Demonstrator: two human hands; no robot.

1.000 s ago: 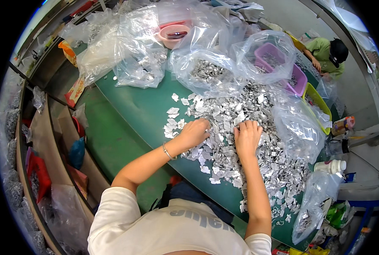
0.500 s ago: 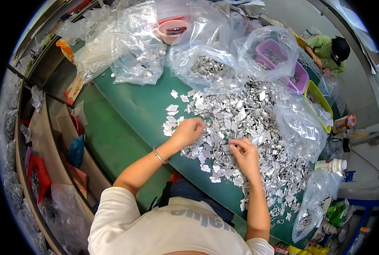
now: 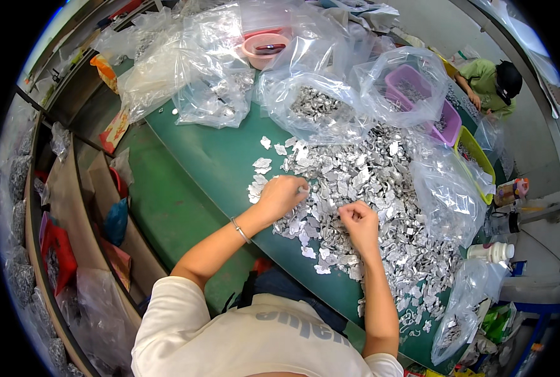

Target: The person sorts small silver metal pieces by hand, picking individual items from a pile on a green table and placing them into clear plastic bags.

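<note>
A broad pile of small flat silvery metal pieces spreads over the green table. My left hand, with a bangle on its wrist, is at the left side of the pile, its fingers curled together. Anything within them is hidden or too small to name. To its right, my right hand is over the middle of the pile, thumb and fingertips pinched together. What sits in that pinch cannot be made out. A few loose pieces lie on the table just beyond my left hand.
Behind the pile stands an open clear bag of metal parts. Purple and yellow-green baskets stand at the right, near a co-worker. A white bottle lies by the right edge; a pink bowl sits far back.
The whole view has shifted slightly. My right hand's fingers have drawn closer together in a pinch. My left hand stays curled at the pile's left side.
</note>
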